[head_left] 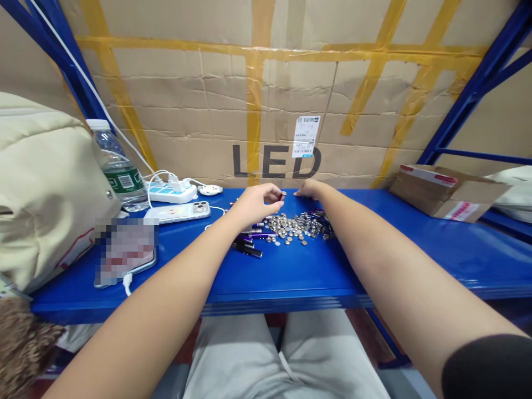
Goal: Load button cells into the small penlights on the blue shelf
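Observation:
My left hand (260, 204) is closed in a pinch on a small red metal tube (282, 196) with a silvery end, held upright just above the table. Most of the tube is hidden by the fingers. Beyond the pile, my right hand (312, 190) reaches down to the table with its fingers stretched to the left; nothing shows in it, though the forearm covers part. Between the hands lies a heap of small round silvery pieces like button cells (286, 226). Shiny small metal parts (318, 221) adjoin it on the right. Purple tubes (261, 236) and black tubes (249, 249) lie below my left hand.
On the blue table (291, 277), a white phone (178, 212), another phone (128, 255), a power strip (172, 192) and a water bottle (122, 172) stand left, beside a cream bag (45, 183). An opened carton (449, 191) sits right. A large taped carton (199, 111) forms the back.

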{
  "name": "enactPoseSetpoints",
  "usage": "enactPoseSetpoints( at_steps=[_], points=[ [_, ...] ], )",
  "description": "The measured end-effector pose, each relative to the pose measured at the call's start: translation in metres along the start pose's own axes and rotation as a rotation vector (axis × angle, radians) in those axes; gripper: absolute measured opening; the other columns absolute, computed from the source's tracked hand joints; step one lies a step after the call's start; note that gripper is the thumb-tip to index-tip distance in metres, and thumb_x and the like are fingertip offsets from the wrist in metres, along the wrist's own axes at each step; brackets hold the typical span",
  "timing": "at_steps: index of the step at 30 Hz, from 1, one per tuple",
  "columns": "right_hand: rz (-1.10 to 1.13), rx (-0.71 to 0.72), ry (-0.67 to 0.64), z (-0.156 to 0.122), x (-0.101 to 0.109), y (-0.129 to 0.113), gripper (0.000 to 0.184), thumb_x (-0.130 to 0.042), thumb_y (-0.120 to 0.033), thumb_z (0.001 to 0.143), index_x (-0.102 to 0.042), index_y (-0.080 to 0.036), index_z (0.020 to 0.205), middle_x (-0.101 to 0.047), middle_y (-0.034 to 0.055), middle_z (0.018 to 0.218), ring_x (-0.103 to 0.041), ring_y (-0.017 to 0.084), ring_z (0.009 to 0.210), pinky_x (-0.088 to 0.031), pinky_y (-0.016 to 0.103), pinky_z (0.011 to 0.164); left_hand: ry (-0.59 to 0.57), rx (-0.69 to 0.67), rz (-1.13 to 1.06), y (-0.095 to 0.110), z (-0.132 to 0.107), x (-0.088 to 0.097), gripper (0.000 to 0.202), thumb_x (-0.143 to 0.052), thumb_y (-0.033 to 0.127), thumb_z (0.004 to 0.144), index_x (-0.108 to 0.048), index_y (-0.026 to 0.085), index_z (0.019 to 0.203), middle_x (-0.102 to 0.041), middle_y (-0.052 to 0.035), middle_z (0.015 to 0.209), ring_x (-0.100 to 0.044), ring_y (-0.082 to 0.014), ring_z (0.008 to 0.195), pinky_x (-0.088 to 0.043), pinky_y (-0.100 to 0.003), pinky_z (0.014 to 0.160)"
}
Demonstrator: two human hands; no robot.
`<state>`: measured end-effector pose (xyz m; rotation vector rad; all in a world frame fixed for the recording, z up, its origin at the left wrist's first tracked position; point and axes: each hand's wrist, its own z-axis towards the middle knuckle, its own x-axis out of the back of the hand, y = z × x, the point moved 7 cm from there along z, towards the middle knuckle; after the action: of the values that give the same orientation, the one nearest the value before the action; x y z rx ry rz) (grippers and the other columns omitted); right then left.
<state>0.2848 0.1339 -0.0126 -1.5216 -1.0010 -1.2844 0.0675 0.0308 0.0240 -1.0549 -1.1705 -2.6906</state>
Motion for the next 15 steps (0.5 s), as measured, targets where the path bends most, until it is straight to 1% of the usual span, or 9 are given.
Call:
enactPoseSetpoints(
  at_steps=[5, 8, 11, 15],
  points=[
    [0.028, 0.011, -0.022, -0.012, -0.002, 0.009, 0.044, -0.066, -0.047, 0.077, -0.069, -0.010, 0.102, -0.069, 0.0125, 0.089, -0.062, 0.020, 0.071, -0.048, 0.030, 0.063, -0.011, 0.004, 0.007, 0.002, 0.000, -0.001, 0.015, -0.064, 0.025, 0.075, -0.063, 0.020, 0.090, -0.072, -0.0049, 0.090, -0.068, -0.0175, 0.086, -0.053, -0.034, 0.082],
    [0.027, 0.053, -0.056, -0.020, -0.003, 0.012, 0.047, -0.067, -0.048, 0.075, -0.070, -0.010, 0.101, -0.070, 0.0131, 0.091, -0.062, 0.021, 0.070, -0.048, 0.032, 0.062, -0.027, 0.009, 0.016, 0.001, 0.000, -0.002, 0.017, -0.064, 0.026, 0.075, -0.063, 0.019, 0.091, -0.072, -0.0050, 0.090, -0.068, -0.0176, 0.085, -0.054, -0.034, 0.081],
    [0.027, 0.123, -0.071, -0.030, -0.004, 0.011, 0.043, -0.067, -0.047, 0.075, -0.071, -0.013, 0.100, -0.071, 0.0109, 0.093, -0.064, 0.022, 0.076, -0.048, 0.031, 0.067, -0.037, 0.031, 0.025, -0.002, -0.001, -0.002, 0.020, -0.064, 0.029, 0.075, -0.063, 0.019, 0.093, -0.072, -0.0054, 0.091, -0.068, -0.0179, 0.085, -0.054, -0.034, 0.080],
    [0.075, 0.196, -0.047, -0.045, -0.005, 0.011, 0.032, -0.068, -0.040, 0.075, -0.073, -0.017, 0.096, -0.072, 0.0066, 0.098, -0.064, 0.020, 0.087, -0.047, 0.027, 0.075, -0.037, 0.062, 0.039, -0.005, -0.002, -0.001, 0.023, -0.065, 0.029, 0.074, -0.064, 0.018, 0.094, -0.073, -0.0061, 0.093, -0.068, -0.0184, 0.087, -0.054, -0.034, 0.083]
  ],
)
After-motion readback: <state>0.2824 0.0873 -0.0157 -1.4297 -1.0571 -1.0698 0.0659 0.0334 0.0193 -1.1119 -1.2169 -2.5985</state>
